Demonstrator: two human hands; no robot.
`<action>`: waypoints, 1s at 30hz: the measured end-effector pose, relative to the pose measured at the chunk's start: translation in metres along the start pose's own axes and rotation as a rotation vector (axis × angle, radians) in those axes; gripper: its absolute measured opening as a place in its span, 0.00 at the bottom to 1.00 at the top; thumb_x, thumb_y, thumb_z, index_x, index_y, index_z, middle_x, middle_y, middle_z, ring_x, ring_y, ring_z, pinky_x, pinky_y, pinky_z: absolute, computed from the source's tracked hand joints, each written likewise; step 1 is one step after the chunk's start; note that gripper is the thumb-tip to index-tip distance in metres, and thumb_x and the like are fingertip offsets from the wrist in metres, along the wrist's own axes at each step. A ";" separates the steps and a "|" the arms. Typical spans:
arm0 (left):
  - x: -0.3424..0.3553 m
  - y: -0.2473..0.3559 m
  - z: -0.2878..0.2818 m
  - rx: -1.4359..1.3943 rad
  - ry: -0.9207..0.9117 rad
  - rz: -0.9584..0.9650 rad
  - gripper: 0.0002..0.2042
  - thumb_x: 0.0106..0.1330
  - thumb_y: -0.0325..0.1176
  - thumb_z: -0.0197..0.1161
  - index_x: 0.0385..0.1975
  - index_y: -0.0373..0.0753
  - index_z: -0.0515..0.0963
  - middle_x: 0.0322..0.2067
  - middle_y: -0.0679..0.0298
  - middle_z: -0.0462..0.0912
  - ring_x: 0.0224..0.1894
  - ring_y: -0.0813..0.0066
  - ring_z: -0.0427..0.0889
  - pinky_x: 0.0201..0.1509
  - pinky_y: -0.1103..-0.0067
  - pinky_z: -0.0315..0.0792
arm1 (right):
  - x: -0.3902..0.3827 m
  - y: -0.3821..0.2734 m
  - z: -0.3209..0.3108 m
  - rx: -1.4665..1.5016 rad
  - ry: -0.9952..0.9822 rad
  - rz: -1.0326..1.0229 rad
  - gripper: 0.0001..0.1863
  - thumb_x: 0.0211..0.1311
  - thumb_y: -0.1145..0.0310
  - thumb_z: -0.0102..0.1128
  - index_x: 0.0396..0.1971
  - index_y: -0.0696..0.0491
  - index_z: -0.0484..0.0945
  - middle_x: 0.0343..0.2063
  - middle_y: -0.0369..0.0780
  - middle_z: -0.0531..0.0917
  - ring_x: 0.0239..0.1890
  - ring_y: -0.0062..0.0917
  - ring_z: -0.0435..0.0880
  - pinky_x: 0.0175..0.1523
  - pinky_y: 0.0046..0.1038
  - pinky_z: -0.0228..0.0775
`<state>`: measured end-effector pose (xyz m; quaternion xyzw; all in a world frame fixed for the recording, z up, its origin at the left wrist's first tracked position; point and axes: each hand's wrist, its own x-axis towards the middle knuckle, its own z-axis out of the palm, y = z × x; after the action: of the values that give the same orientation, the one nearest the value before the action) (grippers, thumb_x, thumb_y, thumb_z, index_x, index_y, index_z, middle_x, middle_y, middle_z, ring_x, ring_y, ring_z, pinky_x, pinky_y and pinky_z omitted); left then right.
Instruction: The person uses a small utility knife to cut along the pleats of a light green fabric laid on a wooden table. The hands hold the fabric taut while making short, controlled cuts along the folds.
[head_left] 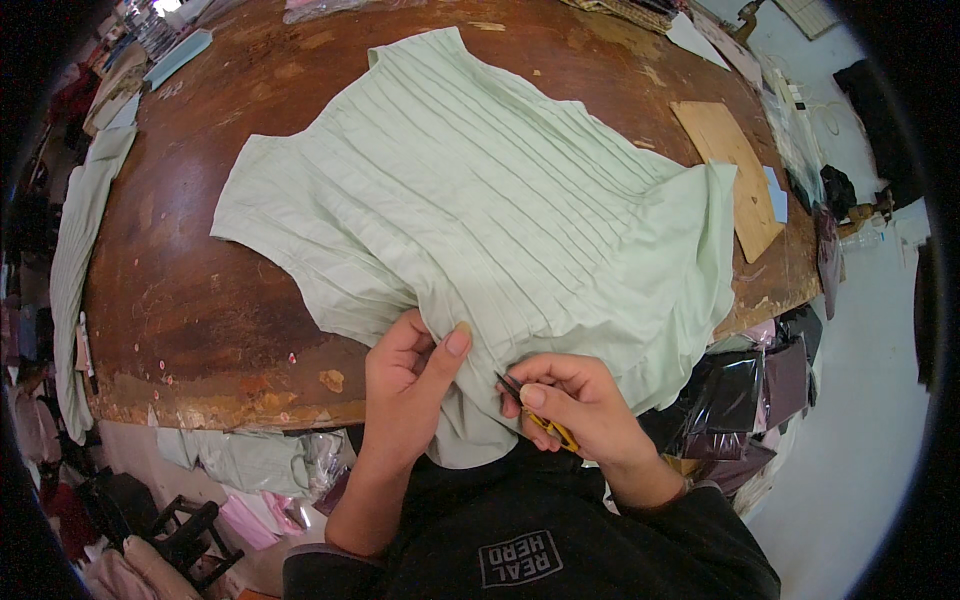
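A pale green pleated garment [480, 190] lies spread over the brown table, its near part hanging over the front edge toward me. My left hand [411, 370] pinches a fold of the cloth between thumb and fingers at the near side. Close by on the right, my right hand [570, 402] is closed around small yellow-handled thread snips [562, 434]. Their dark blades [507, 383] point up and left, near the cloth. Whether the tips touch the fabric I cannot tell. Part of the handle is hidden by my fingers.
The worn wooden table [190, 300] has a chipped front edge. A tan board [728, 180] lies at its right side, a folded pale green cloth [85, 290] along the left. Plastic-wrapped dark packages [730, 395] sit below the table at the right, bagged pale cloth [250, 460] below left.
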<state>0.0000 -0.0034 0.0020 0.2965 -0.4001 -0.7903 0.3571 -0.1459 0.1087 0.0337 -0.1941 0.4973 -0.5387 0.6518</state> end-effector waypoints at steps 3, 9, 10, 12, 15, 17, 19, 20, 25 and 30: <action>0.000 0.000 0.001 0.002 0.007 -0.006 0.09 0.69 0.27 0.60 0.44 0.31 0.75 0.40 0.64 0.81 0.40 0.85 0.76 0.47 0.85 0.69 | 0.001 -0.001 0.000 0.009 0.005 0.002 0.13 0.67 0.68 0.59 0.44 0.61 0.76 0.30 0.38 0.82 0.18 0.13 0.74 0.19 0.16 0.62; 0.000 0.000 0.001 -0.002 -0.007 0.007 0.09 0.69 0.28 0.60 0.44 0.31 0.74 0.40 0.64 0.81 0.40 0.85 0.76 0.47 0.85 0.69 | 0.007 0.002 0.001 0.017 0.012 -0.023 0.13 0.66 0.68 0.59 0.44 0.61 0.77 0.29 0.38 0.82 0.17 0.13 0.73 0.19 0.16 0.60; 0.000 0.000 0.001 -0.002 -0.010 0.012 0.09 0.69 0.28 0.60 0.44 0.31 0.74 0.40 0.64 0.81 0.40 0.84 0.76 0.47 0.85 0.69 | 0.007 0.002 0.000 0.027 0.009 -0.026 0.12 0.66 0.68 0.60 0.43 0.61 0.77 0.29 0.38 0.82 0.17 0.13 0.73 0.18 0.16 0.60; 0.000 0.001 0.002 -0.002 -0.015 0.012 0.09 0.69 0.28 0.59 0.45 0.31 0.74 0.40 0.64 0.81 0.41 0.84 0.76 0.47 0.85 0.69 | 0.008 0.003 0.000 0.048 0.005 -0.032 0.12 0.66 0.69 0.60 0.43 0.61 0.77 0.29 0.38 0.82 0.17 0.13 0.72 0.18 0.16 0.59; 0.000 0.001 0.003 -0.003 -0.021 0.000 0.09 0.70 0.28 0.59 0.45 0.31 0.74 0.40 0.64 0.81 0.41 0.84 0.76 0.48 0.85 0.69 | 0.009 0.003 -0.001 0.057 0.010 -0.039 0.11 0.65 0.70 0.60 0.42 0.62 0.77 0.28 0.38 0.82 0.16 0.12 0.70 0.18 0.16 0.58; 0.001 0.001 0.003 -0.006 -0.026 -0.004 0.09 0.70 0.28 0.59 0.45 0.31 0.74 0.41 0.64 0.81 0.42 0.85 0.76 0.48 0.85 0.69 | 0.011 0.004 0.000 0.028 0.033 -0.038 0.10 0.66 0.72 0.59 0.40 0.63 0.76 0.28 0.41 0.82 0.15 0.14 0.70 0.19 0.17 0.58; 0.001 0.001 0.003 -0.004 -0.030 -0.003 0.09 0.70 0.28 0.58 0.45 0.31 0.74 0.41 0.65 0.81 0.42 0.85 0.76 0.48 0.85 0.69 | 0.012 0.003 0.001 0.017 0.042 -0.037 0.09 0.65 0.73 0.58 0.40 0.64 0.76 0.27 0.43 0.82 0.15 0.15 0.69 0.19 0.18 0.58; 0.001 0.001 0.003 -0.003 -0.032 -0.002 0.09 0.70 0.28 0.58 0.45 0.31 0.74 0.41 0.65 0.81 0.42 0.85 0.76 0.48 0.85 0.69 | 0.013 0.004 0.001 0.021 0.040 -0.036 0.09 0.65 0.73 0.58 0.39 0.64 0.76 0.27 0.42 0.82 0.15 0.15 0.69 0.19 0.18 0.58; 0.001 0.001 0.003 0.002 -0.036 -0.013 0.09 0.70 0.27 0.57 0.46 0.31 0.74 0.42 0.65 0.80 0.43 0.85 0.76 0.50 0.84 0.69 | 0.014 0.006 0.000 0.036 0.037 -0.047 0.08 0.65 0.73 0.59 0.39 0.63 0.77 0.26 0.41 0.81 0.14 0.14 0.69 0.19 0.18 0.57; 0.002 0.000 0.002 -0.002 -0.040 -0.010 0.09 0.70 0.27 0.57 0.47 0.31 0.73 0.42 0.65 0.80 0.43 0.84 0.76 0.50 0.84 0.68 | 0.015 0.008 0.000 0.030 0.037 -0.055 0.08 0.64 0.73 0.60 0.37 0.62 0.77 0.25 0.41 0.81 0.14 0.14 0.68 0.19 0.17 0.57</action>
<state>-0.0023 -0.0041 0.0030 0.2824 -0.4047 -0.7983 0.3453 -0.1436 0.0979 0.0210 -0.1879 0.4957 -0.5673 0.6302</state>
